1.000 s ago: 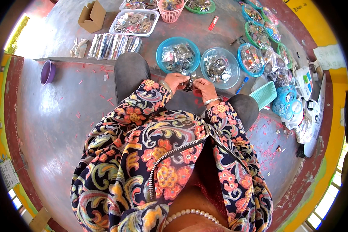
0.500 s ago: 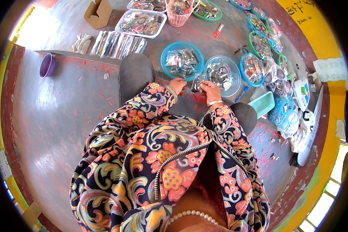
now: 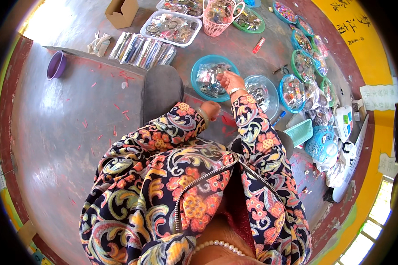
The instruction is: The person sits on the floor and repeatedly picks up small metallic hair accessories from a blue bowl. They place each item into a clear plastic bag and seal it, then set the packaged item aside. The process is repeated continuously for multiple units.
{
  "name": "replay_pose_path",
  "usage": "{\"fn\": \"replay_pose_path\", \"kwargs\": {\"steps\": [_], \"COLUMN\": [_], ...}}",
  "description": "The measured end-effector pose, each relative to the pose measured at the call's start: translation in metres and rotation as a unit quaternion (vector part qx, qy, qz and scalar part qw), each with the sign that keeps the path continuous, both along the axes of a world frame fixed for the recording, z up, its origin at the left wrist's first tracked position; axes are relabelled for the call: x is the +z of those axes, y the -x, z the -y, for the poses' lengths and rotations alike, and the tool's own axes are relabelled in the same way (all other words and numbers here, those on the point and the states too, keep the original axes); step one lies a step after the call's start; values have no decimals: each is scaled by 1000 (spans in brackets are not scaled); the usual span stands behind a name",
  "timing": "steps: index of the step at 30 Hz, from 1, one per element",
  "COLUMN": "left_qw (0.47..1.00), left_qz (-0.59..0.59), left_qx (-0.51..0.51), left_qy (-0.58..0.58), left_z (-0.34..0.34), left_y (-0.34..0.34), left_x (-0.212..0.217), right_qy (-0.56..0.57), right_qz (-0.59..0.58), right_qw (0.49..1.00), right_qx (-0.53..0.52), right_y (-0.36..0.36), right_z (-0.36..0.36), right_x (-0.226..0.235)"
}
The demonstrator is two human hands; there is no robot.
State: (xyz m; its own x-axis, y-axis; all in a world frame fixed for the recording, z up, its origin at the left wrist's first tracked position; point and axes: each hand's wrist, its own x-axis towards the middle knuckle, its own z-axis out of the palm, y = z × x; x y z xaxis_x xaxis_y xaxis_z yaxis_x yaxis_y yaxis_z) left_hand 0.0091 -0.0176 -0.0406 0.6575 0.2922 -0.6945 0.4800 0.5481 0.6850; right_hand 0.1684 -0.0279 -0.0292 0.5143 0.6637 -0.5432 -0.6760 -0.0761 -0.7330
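Grey concrete floor (image 3: 66, 132) spreads around a seated person in a patterned jacket. Their right hand (image 3: 229, 80) reaches over a blue bowl (image 3: 198, 75) of clear packets, fingers pinching something small (too tiny to identify). Their left hand (image 3: 210, 109) rests clenched near the knee, just beside a clear bowl (image 3: 269, 84).

Blue bowl (image 3: 198, 73) — floral paisley sleeves (image 3: 252, 132)

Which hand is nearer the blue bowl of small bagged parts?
Right. The right hand reaches over the blue bowl, fingertips above the bagged parts. The left hand sits closed, below the bowl near the knee, clear of its rim.
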Motion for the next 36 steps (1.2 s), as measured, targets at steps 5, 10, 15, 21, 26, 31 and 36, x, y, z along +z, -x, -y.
{"fn": "replay_pose_path", "kwargs": {"steps": [5, 10, 15, 21, 26, 31, 36], "left_qw": [1000, 999, 999, 999, 999, 999, 999], "left_qz": [-6, 14, 0, 10, 0, -17, -3], "left_qx": [-14, 11, 3, 8, -20, -36, -50], "left_qy": [1, 43, 35, 53, 40, 18, 16], "left_z": [-1, 3, -3, -5, -7, -12, -12], "left_y": [-2, 1, 1, 2, 5, 11, 7], "left_x": [11, 16, 13, 10, 6, 8, -7], "right_qy": [52, 65, 15, 102, 291, 426, 544], "right_qz": [-58, -4, 39, 12, 89, 588, 458], "right_qw": [995, 996, 999, 933, 935, 684, 664], "right_qx": [58, 58, -15, -345, -180, 71, 230], "right_y": [8, -15, -127, -164, -128, -91, -85], "right_z": [9, 64, 166, 255, 242, 196, 171], "right_x": [-11, -21, -17, -46, -93, -88, -108]}}
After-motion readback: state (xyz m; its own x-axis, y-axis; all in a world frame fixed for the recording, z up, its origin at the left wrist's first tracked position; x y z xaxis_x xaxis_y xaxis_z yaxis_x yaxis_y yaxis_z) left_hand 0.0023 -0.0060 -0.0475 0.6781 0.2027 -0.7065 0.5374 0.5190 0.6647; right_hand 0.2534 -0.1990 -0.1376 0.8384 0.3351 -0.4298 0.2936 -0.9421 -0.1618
